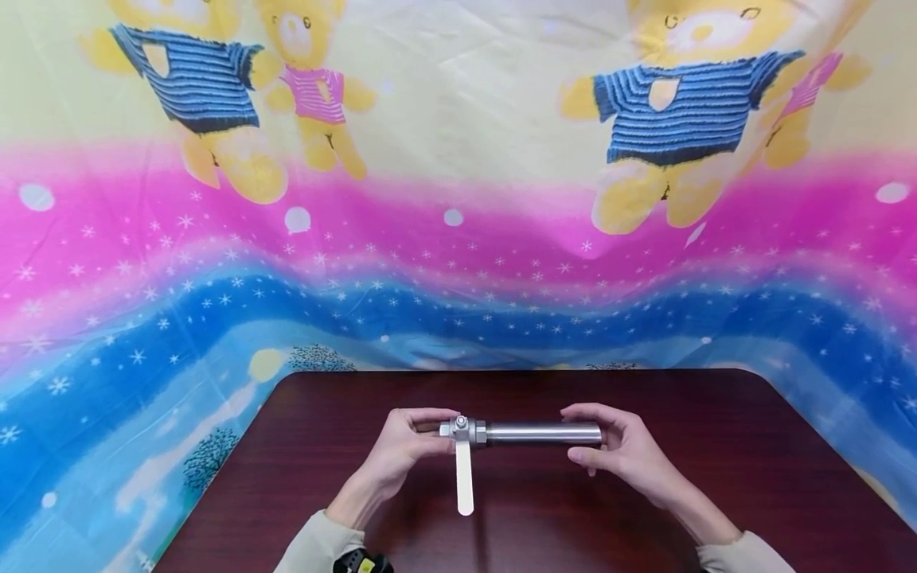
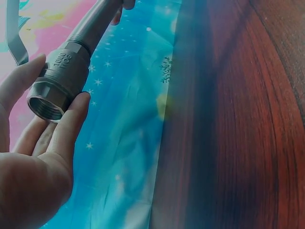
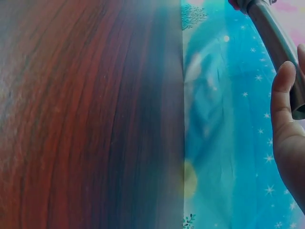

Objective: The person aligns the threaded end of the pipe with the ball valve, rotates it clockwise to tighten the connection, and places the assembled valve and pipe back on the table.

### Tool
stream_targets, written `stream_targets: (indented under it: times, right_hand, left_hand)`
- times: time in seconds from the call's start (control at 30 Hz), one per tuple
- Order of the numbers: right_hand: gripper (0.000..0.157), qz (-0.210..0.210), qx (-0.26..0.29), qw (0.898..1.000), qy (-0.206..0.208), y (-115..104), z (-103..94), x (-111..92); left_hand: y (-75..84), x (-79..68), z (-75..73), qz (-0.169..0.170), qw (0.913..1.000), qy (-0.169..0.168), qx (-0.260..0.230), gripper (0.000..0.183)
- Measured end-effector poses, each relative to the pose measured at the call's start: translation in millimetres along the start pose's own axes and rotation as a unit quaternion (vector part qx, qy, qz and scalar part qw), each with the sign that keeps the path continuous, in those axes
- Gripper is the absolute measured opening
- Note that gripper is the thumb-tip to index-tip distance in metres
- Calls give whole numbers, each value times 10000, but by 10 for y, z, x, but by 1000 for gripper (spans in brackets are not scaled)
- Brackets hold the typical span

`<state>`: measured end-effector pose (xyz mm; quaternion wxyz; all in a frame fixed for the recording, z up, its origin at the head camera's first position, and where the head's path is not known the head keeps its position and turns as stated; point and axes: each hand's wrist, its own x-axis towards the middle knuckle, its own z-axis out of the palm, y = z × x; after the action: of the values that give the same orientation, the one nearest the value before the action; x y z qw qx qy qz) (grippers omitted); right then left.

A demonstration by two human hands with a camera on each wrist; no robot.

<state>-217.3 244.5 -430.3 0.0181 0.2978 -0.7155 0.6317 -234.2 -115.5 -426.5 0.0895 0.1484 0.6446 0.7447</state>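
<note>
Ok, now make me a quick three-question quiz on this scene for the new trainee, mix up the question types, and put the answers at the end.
1. Multiple choice: what grips the valve?
A) the left hand
B) the right hand
C) neither hand

2. True or false: in the head view, the lever lies in line with the pipe.

3. Fill in the blank: in the left wrist view, the inside of the valve's open end shows ____.

Key:
1. A.
2. False; it stands crosswise to the pipe.
3. Threads.
</note>
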Motion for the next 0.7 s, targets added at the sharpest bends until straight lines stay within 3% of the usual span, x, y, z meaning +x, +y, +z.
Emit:
stream_targets:
  times: [0.1,0.3,0.53,0.7]
  right_hand:
    - [43,-19,20,10000,-3,-5,0,-4]
    - [29,364,-444,9981,224,-37,6,8]
    - [42,95,-361,9992,145,-51,10,14]
    - [32,359,-634,9970,251,-64,11,15]
  left_hand:
    - [-6,7,4,-4,10000,9,-43,46]
    - [6,1,13,-12,10000,19,-7,46]
    - [24,9,21,-10,10000,41,-8,48]
    - [21,5,21,-2,10000,44,-6,46]
